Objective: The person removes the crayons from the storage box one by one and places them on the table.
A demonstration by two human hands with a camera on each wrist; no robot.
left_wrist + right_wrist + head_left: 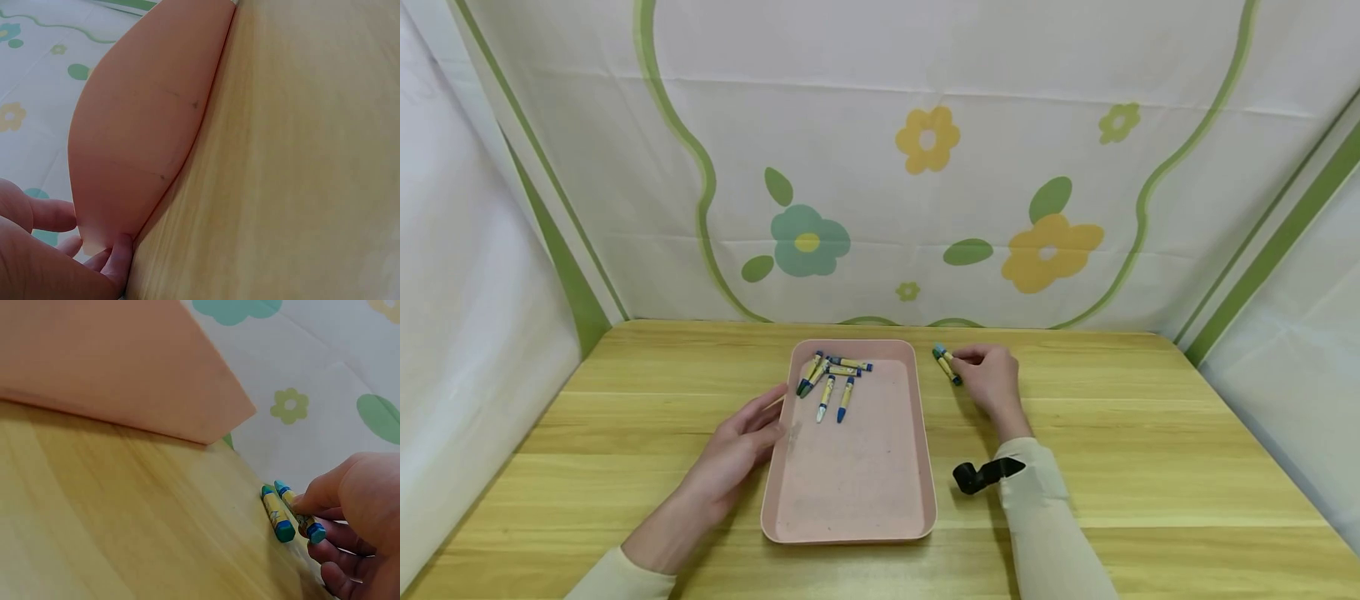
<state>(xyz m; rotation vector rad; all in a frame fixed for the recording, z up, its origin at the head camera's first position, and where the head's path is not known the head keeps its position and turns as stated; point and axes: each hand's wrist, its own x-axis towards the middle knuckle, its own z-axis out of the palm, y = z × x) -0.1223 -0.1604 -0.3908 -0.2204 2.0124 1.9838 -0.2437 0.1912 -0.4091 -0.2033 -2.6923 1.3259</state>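
Observation:
A pink tray (857,500) lies lengthwise on the table. My left hand (737,454) rests against its left side, fingers fairly straight; the left wrist view shows the fingertips touching the tray's outer wall (137,137). To the right of the tray, my right hand (992,379) pinches a light teal crayon (286,495) between thumb and fingers. Close beside that crayon, a green crayon (275,512) lies on the table. Inside the tray's far left part are several crayons with yellow wrappers, among them a white crayon (825,400) and a blue crayon (846,400).
The wooden table (1112,500) extends on both sides of the tray. A white cloth with printed flowers (925,233) hangs along the back edge, with white cloth at both sides. A black camera mount (981,477) sticks out from the right wrist.

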